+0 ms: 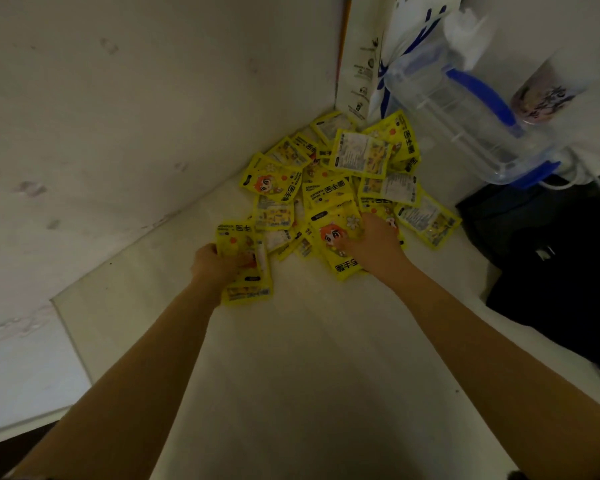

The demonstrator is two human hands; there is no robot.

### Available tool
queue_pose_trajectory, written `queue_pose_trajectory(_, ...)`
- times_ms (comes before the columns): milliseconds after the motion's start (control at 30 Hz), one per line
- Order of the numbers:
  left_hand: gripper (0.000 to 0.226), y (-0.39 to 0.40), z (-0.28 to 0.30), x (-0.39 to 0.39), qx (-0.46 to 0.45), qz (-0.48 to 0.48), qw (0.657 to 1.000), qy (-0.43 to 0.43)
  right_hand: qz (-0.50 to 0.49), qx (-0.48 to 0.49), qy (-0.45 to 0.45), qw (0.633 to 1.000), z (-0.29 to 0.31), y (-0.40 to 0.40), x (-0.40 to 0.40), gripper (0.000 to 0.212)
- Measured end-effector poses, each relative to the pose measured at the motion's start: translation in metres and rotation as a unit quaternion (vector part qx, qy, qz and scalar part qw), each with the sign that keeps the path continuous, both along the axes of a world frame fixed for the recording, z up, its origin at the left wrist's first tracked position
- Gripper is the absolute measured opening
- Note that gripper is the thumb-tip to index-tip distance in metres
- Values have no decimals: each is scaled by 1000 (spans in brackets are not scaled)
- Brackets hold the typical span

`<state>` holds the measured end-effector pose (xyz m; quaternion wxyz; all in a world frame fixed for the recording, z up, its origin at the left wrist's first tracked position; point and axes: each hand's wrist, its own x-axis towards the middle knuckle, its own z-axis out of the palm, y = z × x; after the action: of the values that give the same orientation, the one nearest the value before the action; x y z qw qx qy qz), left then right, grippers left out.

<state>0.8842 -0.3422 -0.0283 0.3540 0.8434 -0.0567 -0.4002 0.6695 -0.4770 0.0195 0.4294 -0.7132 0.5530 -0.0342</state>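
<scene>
1. The work in hand looks like gathering up a loose pile of flat yellow foil packets (357,157) printed with a cartoon figure. The pile lies in the corner of the white tabletop (309,358), against the pale wall (118,116).
2. Done so far, as I judge it: the left hand (212,264) grips a small stack of yellow packets (248,282) at the near left edge of the pile, fingers curled round its side. The stack looks only a few packets thick.
3. In hand now: the right hand (374,239) lies on 1 face-up yellow packet (336,247) at the pile's near edge, fingers bent over it. Whether they pinch it or only press it I cannot tell.
4. Left to do: most of it. Well over 10 packets lie scattered and overlapping, some face up, some back up, reaching to the white paper bag (357,74) and the clear plastic box with blue handles (465,109) in the corner.
5. A black bag (551,265) sits to the right, apart from the pile.
</scene>
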Motion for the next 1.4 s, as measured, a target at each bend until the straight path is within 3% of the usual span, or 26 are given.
queue_pose_trajectory(133,36,35,4,-13,-84,24,995,54,-58,35,-61,996,2,18,-9,23)
queue_pose_trajectory(300,20,72,23,-33,-154,19,974,166,-133,77,-95,984,-3,63,-26,47)
queue_pose_trajectory(500,15,123,43,-56,-203,-10,949,240,-204,84,-137,966,-3,145,-44,32)
queue_pose_trajectory(700,19,173,47,-70,-193,-84,942,261,-298,86,-149,939,1,235,-60,33)
queue_pose_trajectory(867,22,201,47,-91,-171,-149,939,259,-366,64,-144,917,6,302,-88,19)
queue_pose_trajectory(1000,23,213,46,-122,-145,-213,933,250,-416,65,-147,895,6,348,-117,23)
queue_pose_trajectory(1400,29,262,36,-271,-83,-454,855,234,-597,29,-158,786,4,493,-243,29)
